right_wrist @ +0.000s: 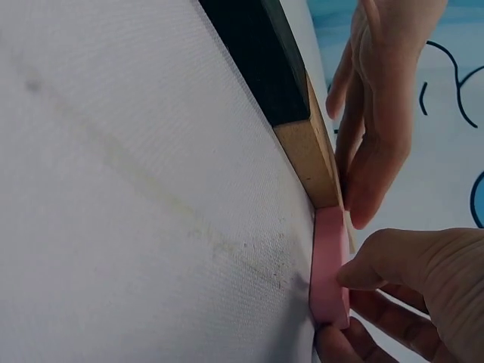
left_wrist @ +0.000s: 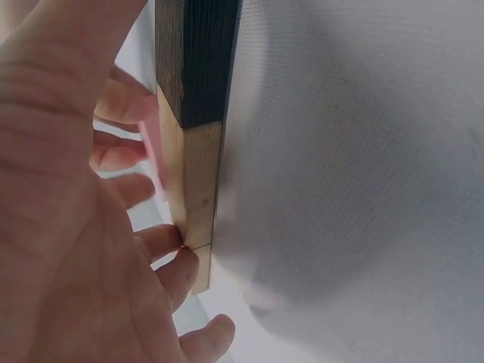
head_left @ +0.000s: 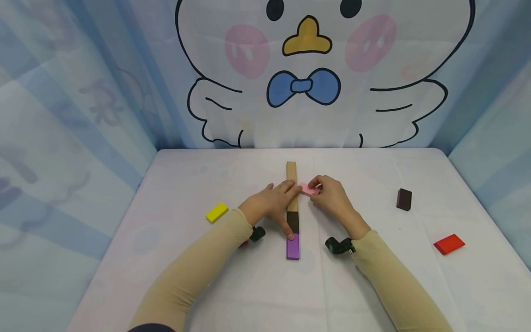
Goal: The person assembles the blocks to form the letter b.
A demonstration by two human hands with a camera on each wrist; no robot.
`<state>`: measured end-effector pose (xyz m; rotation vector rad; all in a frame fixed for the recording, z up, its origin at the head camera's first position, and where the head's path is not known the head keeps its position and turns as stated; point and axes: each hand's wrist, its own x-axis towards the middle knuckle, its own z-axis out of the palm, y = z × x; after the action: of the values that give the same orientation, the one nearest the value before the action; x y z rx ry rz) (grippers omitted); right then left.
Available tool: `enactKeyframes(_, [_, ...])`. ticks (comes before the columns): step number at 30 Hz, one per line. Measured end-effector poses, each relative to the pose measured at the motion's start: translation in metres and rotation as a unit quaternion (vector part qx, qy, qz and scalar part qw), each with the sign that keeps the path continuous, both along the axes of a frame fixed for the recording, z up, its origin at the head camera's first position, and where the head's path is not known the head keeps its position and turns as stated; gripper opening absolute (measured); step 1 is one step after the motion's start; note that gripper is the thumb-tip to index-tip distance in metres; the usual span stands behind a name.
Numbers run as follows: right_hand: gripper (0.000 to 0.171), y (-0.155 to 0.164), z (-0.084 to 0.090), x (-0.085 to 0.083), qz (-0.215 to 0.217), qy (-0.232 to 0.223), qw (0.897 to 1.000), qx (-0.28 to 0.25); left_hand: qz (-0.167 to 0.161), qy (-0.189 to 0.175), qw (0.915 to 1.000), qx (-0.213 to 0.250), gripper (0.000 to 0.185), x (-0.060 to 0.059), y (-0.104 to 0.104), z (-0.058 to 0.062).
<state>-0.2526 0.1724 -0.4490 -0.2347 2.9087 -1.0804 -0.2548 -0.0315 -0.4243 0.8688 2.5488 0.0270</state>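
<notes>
A straight row of blocks lies mid-table: tan blocks (head_left: 291,171) at the far end, then a black block (head_left: 292,221), then a purple block (head_left: 292,248) nearest me. My left hand (head_left: 271,203) rests flat over the tan part, its fingers (left_wrist: 162,242) straight along the tan side (left_wrist: 198,189) and its thumb down by the black and purple blocks. My right hand (head_left: 328,196) pinches a pink block (head_left: 308,188) and holds it against the row's right side. In the right wrist view the pink block (right_wrist: 330,272) touches the tan block (right_wrist: 310,147).
Loose blocks lie on the white table (head_left: 373,286): a yellow one (head_left: 217,212) on the left, a dark brown one (head_left: 404,199) on the right, a red one (head_left: 449,243) at the near right. Blue curtain walls enclose the back and both sides.
</notes>
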Motion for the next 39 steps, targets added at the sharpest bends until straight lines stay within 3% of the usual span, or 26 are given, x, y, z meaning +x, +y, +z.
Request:
enactKeyframes(8, [0.028, 0.001, -0.001, 0.000, 0.001, 0.006, 1.000, 0.007, 0.005, -0.006, 0.9999, 0.007, 0.139, -0.001, 0.000, 0.000])
enactKeyframes(24, [0.025, 0.002, -0.002, 0.001, 0.002, 0.006, 1.000, 0.008, 0.004, -0.001, 1.0000, -0.008, 0.143, 0.001, 0.003, 0.003])
enactKeyframes(39, [0.025, 0.032, -0.003, 0.011, -0.031, -0.003, 0.999, 0.023, 0.012, -0.011, 0.9998, -0.009, 0.143, 0.002, 0.005, 0.006])
